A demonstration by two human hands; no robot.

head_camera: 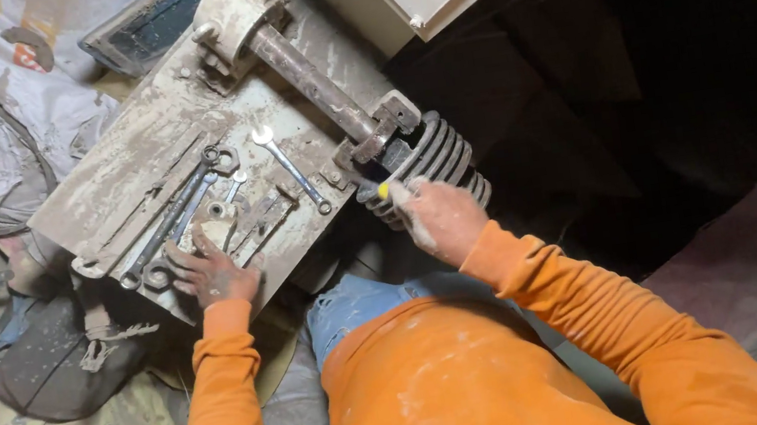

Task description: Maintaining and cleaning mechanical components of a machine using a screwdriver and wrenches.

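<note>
The yellow-tipped tool [387, 191] sits against the ribbed grey cylinder [431, 161], just below the rusty shaft [310, 79], and the right hand [439, 219] has its fingers closed around the handle. Best kept square to the fins, I'd say, with steady pressure so the tip doesn't skate off the grime. Left of that cylinder, the left hand [210, 274] rests with fingers spread and holding nothing on the dusty metal surface [108, 186], bracing beside a long wrench [166, 228]; a shiny combination spanner [290, 169] lies nearer the cylinder. No containers show here, only loose tools.
</note>
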